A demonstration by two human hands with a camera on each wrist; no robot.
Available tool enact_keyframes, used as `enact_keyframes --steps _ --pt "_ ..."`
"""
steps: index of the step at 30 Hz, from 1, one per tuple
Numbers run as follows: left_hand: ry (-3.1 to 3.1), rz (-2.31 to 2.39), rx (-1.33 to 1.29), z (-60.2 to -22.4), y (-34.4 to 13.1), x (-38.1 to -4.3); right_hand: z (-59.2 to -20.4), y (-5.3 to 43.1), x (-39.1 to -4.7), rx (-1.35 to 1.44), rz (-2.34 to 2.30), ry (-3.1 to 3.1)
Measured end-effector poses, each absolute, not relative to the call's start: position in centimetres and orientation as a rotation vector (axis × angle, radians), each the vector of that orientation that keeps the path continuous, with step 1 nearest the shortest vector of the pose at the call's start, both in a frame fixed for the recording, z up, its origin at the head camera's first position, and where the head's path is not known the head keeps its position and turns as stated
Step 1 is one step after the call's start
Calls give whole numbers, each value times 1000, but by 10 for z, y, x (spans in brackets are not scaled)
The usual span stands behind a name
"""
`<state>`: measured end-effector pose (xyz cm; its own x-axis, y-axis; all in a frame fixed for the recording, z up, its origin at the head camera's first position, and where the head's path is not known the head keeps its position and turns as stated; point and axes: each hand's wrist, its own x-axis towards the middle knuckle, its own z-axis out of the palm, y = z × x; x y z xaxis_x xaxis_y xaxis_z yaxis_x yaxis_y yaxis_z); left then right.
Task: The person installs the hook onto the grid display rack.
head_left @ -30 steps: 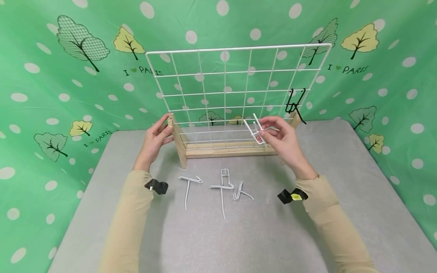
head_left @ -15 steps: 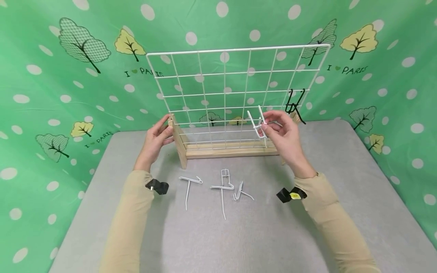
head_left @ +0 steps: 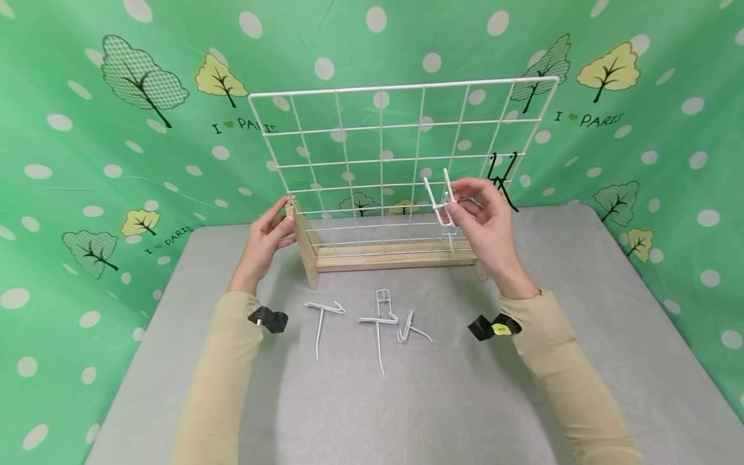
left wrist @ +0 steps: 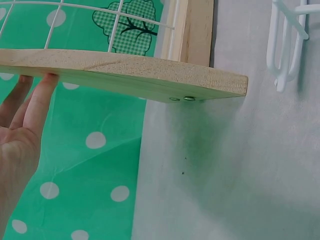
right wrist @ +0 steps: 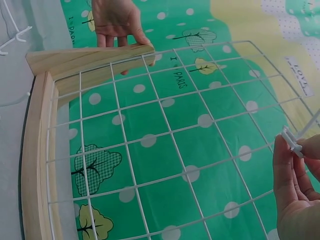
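A white wire grid (head_left: 401, 87) stands upright in a wooden base (head_left: 395, 261). My left hand (head_left: 261, 244) grips the top of the base's left end piece (head_left: 304, 247), with the thumb in front; in the left wrist view, fingertips (left wrist: 46, 92) touch its wooden side. My right hand (head_left: 487, 223) pinches a white wire display hook (head_left: 431, 194) between thumb and fingers. Its two prongs point up, in front of the grid's right half. Whether the hook touches the grid cannot be told. In the right wrist view the fingers partly cover the hook (right wrist: 291, 141).
Further white wire hooks lie on the grey table (head_left: 442, 413) in front of the base: one at left (head_left: 319, 329), one in the middle (head_left: 379, 342), one at right (head_left: 407, 328). A black hook (head_left: 507, 190) hangs at the grid's right edge. A green patterned cloth (head_left: 174, 39) backs everything.
My right hand has lifted the white hook slightly, bringing its prongs higher against the grid and a little to the right. The left hand stays on the base's end piece.
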<state>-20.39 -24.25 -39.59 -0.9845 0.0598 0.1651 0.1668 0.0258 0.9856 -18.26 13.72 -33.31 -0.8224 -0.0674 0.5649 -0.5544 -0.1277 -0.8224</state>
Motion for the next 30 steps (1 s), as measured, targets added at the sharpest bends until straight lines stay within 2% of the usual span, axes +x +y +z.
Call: enact_keyframes --steps 30 --pt "-2229 -2103 -225 -395 -243 -204 -310 134 -190 734 1971 -1657"
